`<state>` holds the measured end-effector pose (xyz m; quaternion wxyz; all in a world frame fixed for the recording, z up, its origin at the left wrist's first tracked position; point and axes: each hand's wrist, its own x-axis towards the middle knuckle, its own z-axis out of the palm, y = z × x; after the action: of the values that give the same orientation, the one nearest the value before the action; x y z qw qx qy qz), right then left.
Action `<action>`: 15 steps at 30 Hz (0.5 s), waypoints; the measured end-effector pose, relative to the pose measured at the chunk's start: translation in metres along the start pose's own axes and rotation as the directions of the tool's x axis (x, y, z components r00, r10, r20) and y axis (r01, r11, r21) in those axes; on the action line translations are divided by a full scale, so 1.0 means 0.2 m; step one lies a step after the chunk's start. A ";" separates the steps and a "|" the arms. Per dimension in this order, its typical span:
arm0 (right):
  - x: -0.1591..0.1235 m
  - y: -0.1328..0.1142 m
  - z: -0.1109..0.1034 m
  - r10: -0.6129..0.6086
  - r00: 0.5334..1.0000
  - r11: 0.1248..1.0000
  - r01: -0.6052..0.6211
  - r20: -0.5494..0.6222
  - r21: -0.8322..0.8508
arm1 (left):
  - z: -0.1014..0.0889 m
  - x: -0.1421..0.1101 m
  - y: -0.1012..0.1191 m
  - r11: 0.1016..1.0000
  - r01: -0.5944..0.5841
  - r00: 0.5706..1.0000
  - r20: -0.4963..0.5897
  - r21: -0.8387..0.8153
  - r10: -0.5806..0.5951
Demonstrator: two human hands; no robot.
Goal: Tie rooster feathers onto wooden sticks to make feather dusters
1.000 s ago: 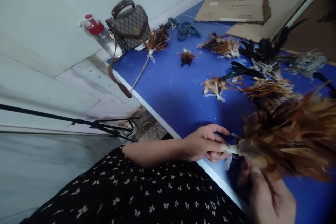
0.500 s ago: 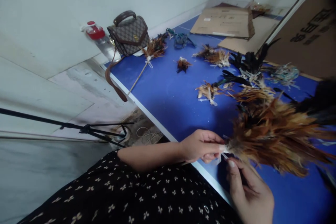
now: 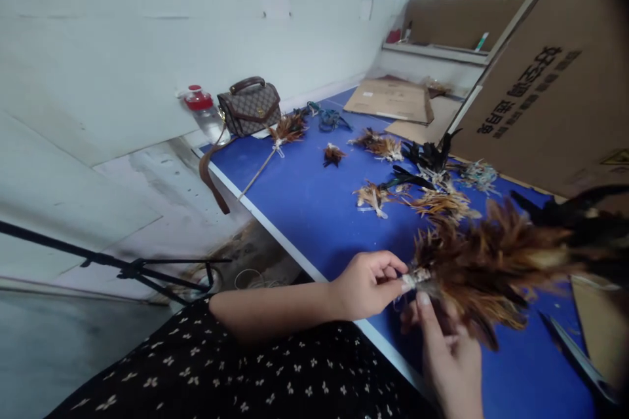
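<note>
We've got a blue bench point(image 3: 295, 209), printed cardboard panel point(image 3: 565, 33) standing along its right. Our brown feather bundle point(image 3: 491, 268) is above the near right, bound end pointing left. Handbag point(image 3: 251, 108) far left. Our left hand point(image 3: 366, 285): fingers clamped on that bound end. Right hand point(image 3: 449, 347): thumb touching the base, can't tell if fingers grip. Small feather tuft point(image 3: 333, 154) lies mid-bench.

Looks forward and down from the head, close above the left hand point(image 3: 361, 289) and right hand point(image 3: 449, 353), across the counter point(image 3: 295, 200) toward the wall point(image 3: 147, 59).
</note>
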<state>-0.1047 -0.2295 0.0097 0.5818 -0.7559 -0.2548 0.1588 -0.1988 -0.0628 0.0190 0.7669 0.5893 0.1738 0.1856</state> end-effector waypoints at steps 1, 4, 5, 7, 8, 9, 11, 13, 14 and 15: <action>0.02 -0.01 0.01 0.000 1.000 1.000 0.001 -0.028 0.000 | 0.01 -0.01 0.00 0.999 -0.030 1.000 0.003 0.028 0.030; 0.06 -0.05 0.02 0.025 0.992 0.999 -0.029 -0.122 -0.038 | 0.05 -0.02 -0.01 0.992 -0.087 0.996 -0.006 0.091 0.088; 0.06 -0.06 0.02 0.020 0.991 0.999 -0.026 -0.136 -0.045 | 0.06 -0.02 -0.02 0.988 -0.108 0.993 -0.023 0.106 0.112; 0.07 -0.08 0.03 -0.013 0.990 0.999 0.006 -0.141 -0.052 | 0.07 -0.02 -0.03 0.982 -0.143 0.987 -0.051 0.124 0.150; 0.07 -0.09 0.03 -0.034 0.990 0.998 0.026 -0.138 -0.057 | 0.08 -0.03 -0.03 0.980 -0.154 0.985 -0.061 0.122 0.162; 0.07 -0.10 0.03 -0.057 0.989 0.997 0.048 -0.135 -0.064 | 0.09 -0.03 -0.03 0.981 -0.162 0.983 -0.068 0.111 0.170; 0.08 -0.12 0.02 -0.101 0.986 0.993 0.091 -0.136 -0.076 | 0.10 -0.04 -0.02 0.982 -0.176 0.981 -0.070 0.071 0.181; 0.07 -0.13 0.01 -0.155 0.977 0.986 0.145 -0.149 -0.077 | 0.11 -0.05 0.02 0.981 -0.194 0.979 -0.056 0.020 0.195; 0.07 -0.14 0.00 -0.186 0.970 0.981 0.175 -0.157 -0.079 | 0.12 -0.05 0.04 0.981 -0.195 0.980 -0.040 -0.011 0.194; 0.07 -0.14 -0.01 -0.214 0.963 0.976 0.202 -0.163 -0.087 | 0.13 -0.06 0.06 0.982 -0.181 0.984 -0.017 -0.050 0.180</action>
<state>-0.0985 -0.2175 0.0387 0.5883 -0.7557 -0.2870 0.0222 -0.1985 -0.0868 0.0383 0.7606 0.5818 0.1197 0.2622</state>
